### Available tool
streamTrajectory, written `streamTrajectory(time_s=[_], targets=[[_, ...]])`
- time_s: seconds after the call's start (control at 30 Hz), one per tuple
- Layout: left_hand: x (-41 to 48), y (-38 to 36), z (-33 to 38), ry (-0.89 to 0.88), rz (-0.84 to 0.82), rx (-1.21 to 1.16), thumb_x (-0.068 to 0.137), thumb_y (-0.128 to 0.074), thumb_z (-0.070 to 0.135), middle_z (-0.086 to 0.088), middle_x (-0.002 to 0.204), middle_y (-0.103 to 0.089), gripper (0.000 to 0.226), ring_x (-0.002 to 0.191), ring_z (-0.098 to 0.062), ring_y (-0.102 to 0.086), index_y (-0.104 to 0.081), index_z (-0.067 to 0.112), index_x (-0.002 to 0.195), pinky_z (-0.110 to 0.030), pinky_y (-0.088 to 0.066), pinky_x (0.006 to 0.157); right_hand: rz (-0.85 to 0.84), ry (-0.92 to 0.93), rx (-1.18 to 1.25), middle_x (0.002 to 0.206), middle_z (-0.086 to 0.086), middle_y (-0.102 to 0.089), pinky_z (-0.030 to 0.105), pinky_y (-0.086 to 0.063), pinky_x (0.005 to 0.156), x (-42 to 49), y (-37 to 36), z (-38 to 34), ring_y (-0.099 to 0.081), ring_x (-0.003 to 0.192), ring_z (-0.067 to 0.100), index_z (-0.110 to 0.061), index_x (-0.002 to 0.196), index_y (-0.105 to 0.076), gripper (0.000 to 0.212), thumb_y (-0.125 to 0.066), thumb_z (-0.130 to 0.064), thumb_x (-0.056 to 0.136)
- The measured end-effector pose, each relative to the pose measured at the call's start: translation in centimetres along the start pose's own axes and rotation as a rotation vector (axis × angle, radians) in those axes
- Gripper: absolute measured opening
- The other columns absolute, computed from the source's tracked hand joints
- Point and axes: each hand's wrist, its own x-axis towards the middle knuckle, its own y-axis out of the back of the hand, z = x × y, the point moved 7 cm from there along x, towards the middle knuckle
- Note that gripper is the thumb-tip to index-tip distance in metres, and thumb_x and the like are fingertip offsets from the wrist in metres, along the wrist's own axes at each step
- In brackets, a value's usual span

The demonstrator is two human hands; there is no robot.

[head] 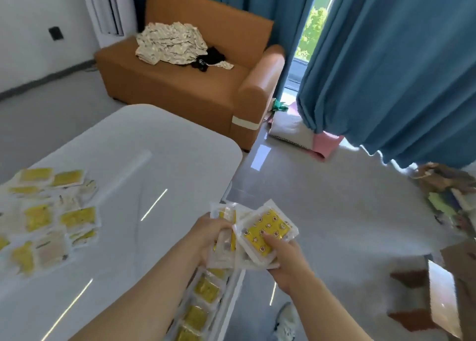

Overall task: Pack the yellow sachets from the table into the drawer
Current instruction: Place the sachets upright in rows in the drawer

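I'm holding yellow sachets (266, 233) over open drawer (236, 286), left hand (212, 237) and right hand (283, 262) both curling round small piles. Probably light, thin, bendy, slippery; I'm pinching flat sides so none slide. Other sachets (43, 219) lying on table (134, 157).

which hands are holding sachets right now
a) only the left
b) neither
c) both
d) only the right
C: the left hand grips a bunch of sachets and the right hand holds a stack of sachets with its thumb on the yellow top one, both above the open drawer.
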Motion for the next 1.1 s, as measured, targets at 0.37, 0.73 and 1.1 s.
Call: streamTrajectory(time_s=[0.37,0.73,1.1], targets=[[5.8,6.1,-0.2,-0.017,0.535,-0.348,0.084,-0.059,-0.001,-0.019,0.106,-0.068,0.03,0.096,-0.035,-0.066,-0.061,0.009,0.112,-0.047,-0.054,0.085,-0.468,-0.358,-0.303,0.102,0.015,-0.069,0.038,-0.058,0.059,16.1,-8.8,-1.2,-0.069,0.083,0.029,-0.013,0.112,-0.06,0.026,-0.055,0.0,0.09],[1.1,2.5,-4.2,-0.058,0.914,-0.576,0.083,-0.066,0.022,-0.007,0.109,-0.066,0.033,0.101,-0.026,-0.06,-0.061,0.018,0.115,-0.042,-0.048,0.093,-0.785,-0.409,-0.569,0.111,0.016,-0.067,0.049,-0.053,0.084,15.2,-10.1,-2.1,-0.065,0.1,0.033,-0.008,0.122,-0.057,0.035,-0.057,0.003,0.088],[-1.9,-7.3,-10.9,-0.008,1.073,-0.645,0.096,-0.04,0.01,-0.015,0.105,-0.065,0.023,0.101,-0.032,-0.062,-0.058,0.022,0.089,-0.045,-0.049,0.094,-0.901,-0.328,-0.737,0.105,0.01,-0.067,0.057,-0.047,0.092,15.0,-2.0,-3.2,-0.063,0.1,0.033,-0.019,0.111,-0.058,0.032,-0.056,0.004,0.088]])
